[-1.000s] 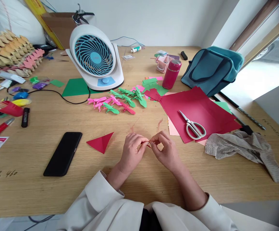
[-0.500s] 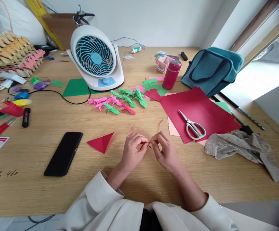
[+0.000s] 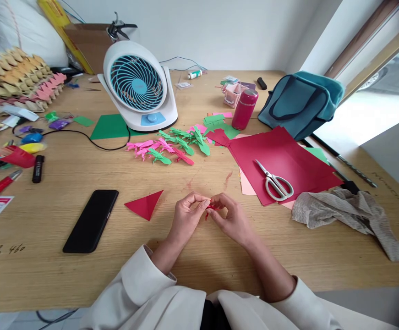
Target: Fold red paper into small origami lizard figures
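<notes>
My left hand (image 3: pixel 186 218) and my right hand (image 3: pixel 231 218) meet over the wooden table (image 3: pixel 82 275), both pinching a small folded piece of red paper (image 3: pixel 210 207) between fingertips. Most of that paper is hidden by the fingers. A red paper triangle (image 3: pixel 144 204) lies flat just left of my left hand. A black phone (image 3: pixel 91 220) rests farther left. Beyond my hands lies a row of small folded pink and green paper figures (image 3: pixel 172 147).
Red paper sheets (image 3: pixel 281 158) with scissors (image 3: pixel 275 180) on them lie to the right, beside a crumpled cloth (image 3: pixel 347 213). A desk fan (image 3: pixel 138 88), a red bottle (image 3: pixel 243 109) and a teal bag (image 3: pixel 300 104) stand behind. Pens and clutter fill the left edge.
My fingers have shifted on the small red paper, which now shows more between the fingertips. The hands dropped slightly toward me.
</notes>
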